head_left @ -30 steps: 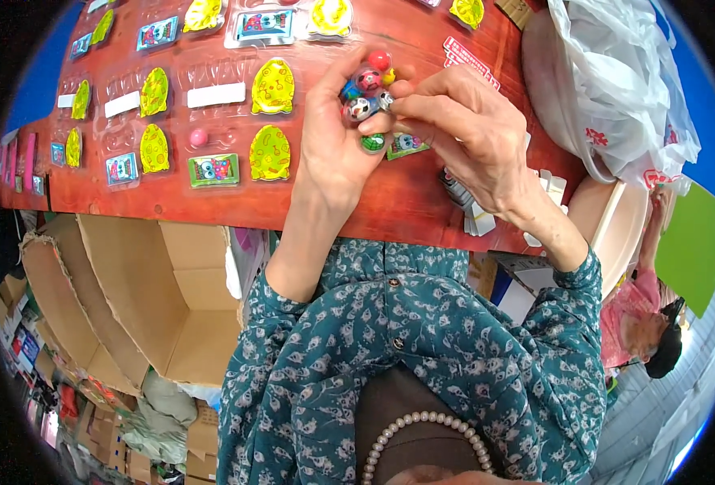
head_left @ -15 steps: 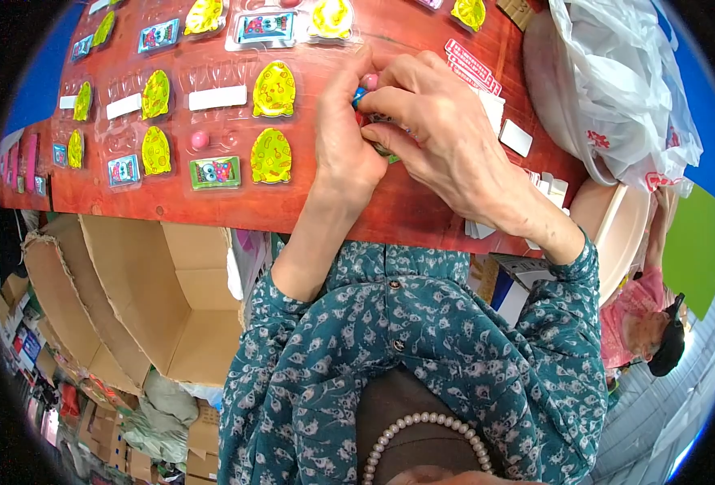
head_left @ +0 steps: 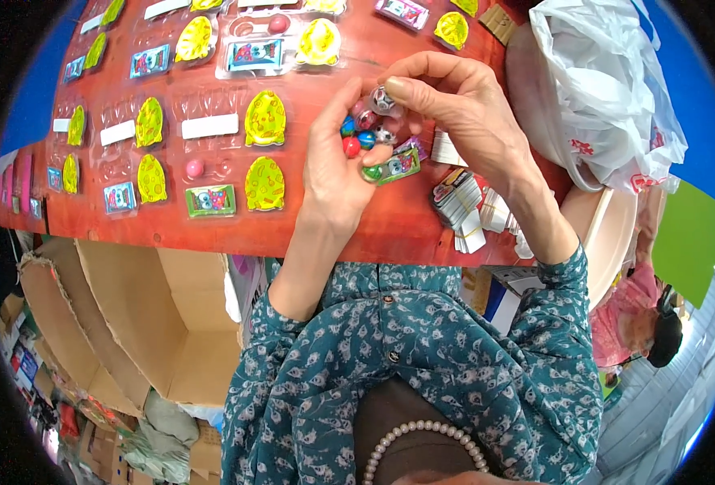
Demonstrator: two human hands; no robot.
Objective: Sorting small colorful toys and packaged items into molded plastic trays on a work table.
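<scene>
My left hand (head_left: 333, 182) is cupped around several small balls, among them a red ball (head_left: 351, 147) and a blue ball (head_left: 365, 139). A green wrapped packet (head_left: 400, 166) sticks out by its thumb, with a purple packet (head_left: 415, 147) behind. Between thumb and forefinger, my right hand (head_left: 474, 113) pinches a black-and-white ball (head_left: 382, 99) at the left fingertips. Left of my hands lie clear plastic trays holding yellow patterned egg-shaped pieces (head_left: 265, 118). One tray has a pink ball (head_left: 195, 168) and a green packet (head_left: 210, 201); another has a white strip (head_left: 210, 126).
Banded stacks of cards (head_left: 457, 197) lie under my right forearm on the red table (head_left: 309, 234). A white plastic bag (head_left: 608, 89) sits in a basin at the right. An open cardboard box (head_left: 143, 307) stands below the table edge. A person in pink (head_left: 624, 319) is at far right.
My right hand has drawn back from my left palm, with a black-and-white ball now visible in its pinch. The balls and packets in my left hand have come into sight.
</scene>
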